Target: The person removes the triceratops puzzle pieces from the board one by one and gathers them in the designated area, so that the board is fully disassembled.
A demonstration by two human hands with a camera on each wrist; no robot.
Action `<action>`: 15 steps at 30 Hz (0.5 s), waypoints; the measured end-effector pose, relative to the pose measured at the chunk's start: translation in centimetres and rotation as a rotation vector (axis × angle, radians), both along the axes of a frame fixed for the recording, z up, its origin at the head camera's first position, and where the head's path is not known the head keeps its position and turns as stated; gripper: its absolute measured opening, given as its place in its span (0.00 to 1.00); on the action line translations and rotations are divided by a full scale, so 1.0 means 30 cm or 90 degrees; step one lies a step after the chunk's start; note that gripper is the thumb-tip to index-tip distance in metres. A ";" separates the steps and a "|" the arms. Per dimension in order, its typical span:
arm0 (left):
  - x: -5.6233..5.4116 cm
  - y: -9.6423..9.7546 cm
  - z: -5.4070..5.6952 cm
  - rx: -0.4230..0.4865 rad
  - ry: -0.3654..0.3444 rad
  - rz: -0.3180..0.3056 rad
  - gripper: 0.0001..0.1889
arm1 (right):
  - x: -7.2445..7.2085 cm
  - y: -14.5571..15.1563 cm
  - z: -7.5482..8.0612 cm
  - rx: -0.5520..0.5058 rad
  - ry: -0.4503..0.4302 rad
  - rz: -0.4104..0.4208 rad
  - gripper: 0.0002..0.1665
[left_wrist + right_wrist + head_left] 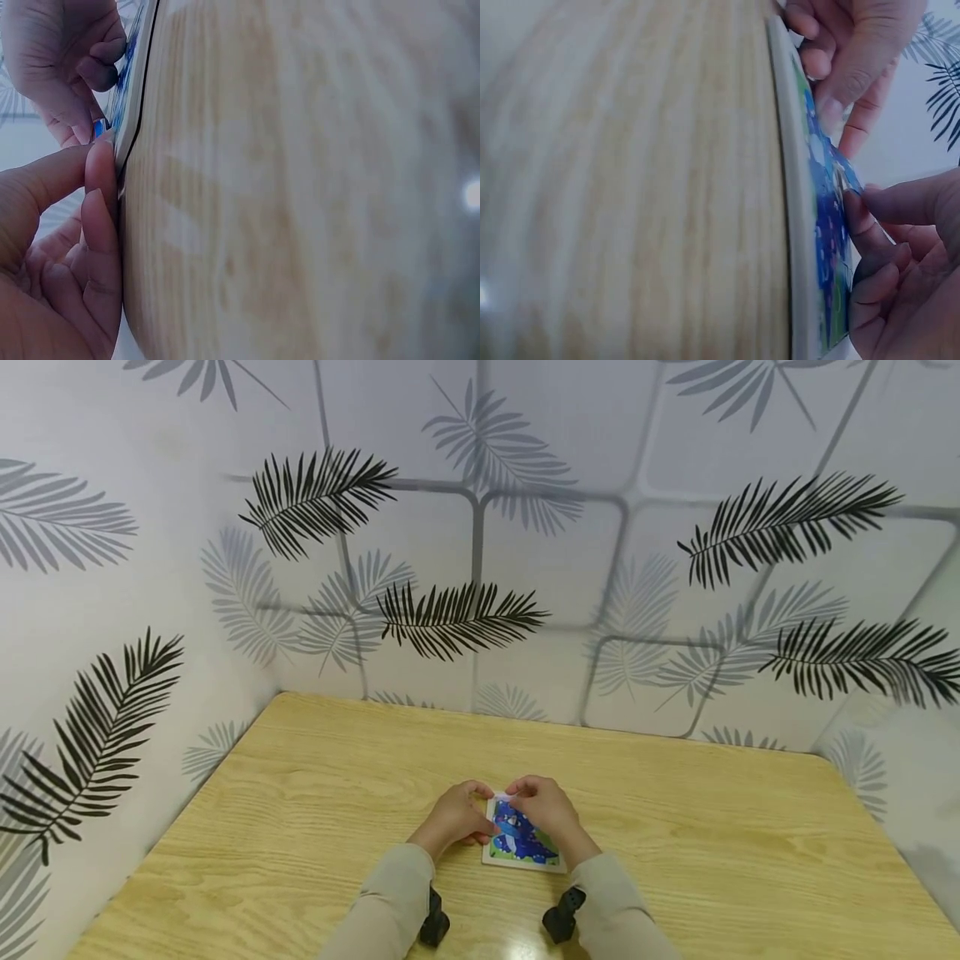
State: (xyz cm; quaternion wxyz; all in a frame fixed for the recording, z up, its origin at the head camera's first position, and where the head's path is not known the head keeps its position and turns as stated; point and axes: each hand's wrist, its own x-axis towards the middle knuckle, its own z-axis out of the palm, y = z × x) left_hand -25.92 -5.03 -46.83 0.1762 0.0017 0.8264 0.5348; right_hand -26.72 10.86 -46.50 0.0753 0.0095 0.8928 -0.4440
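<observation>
Fore: blk. wrist cams (434, 920). Mid: blue-animal puzzle (531, 845), flat btwn. both hands; L hand (455, 815), thumb on pic.'s L side (grip: can't tell from here); R hand (549, 811) pinching a blue pc. (99, 129) at its upper part. Beneath: wood tbl. (300, 860). Bkgd.: leaf-print wall (547, 568).

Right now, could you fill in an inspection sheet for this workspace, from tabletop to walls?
Surface: wood-grain table with a bright glare spot at the near side.
Job's things: blue picture puzzle on the table; a blue piece is tilted up from it.
Clutter: nothing seen.
Hands: left hand touches the puzzle's left side; right hand pinches the blue piece; a black device at each wrist.
Cables: nothing seen.
Surroundings: pale walls with dark and grey leaf patterns.
</observation>
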 end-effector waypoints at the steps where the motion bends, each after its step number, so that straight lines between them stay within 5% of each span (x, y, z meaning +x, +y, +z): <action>1: -0.001 0.000 0.000 0.001 0.000 0.001 0.25 | -0.001 -0.001 0.000 0.009 0.002 -0.004 0.06; 15: -0.004 0.008 -0.008 -0.011 -0.012 0.019 0.24 | -0.008 0.096 -0.002 -0.117 -0.020 -0.082 0.08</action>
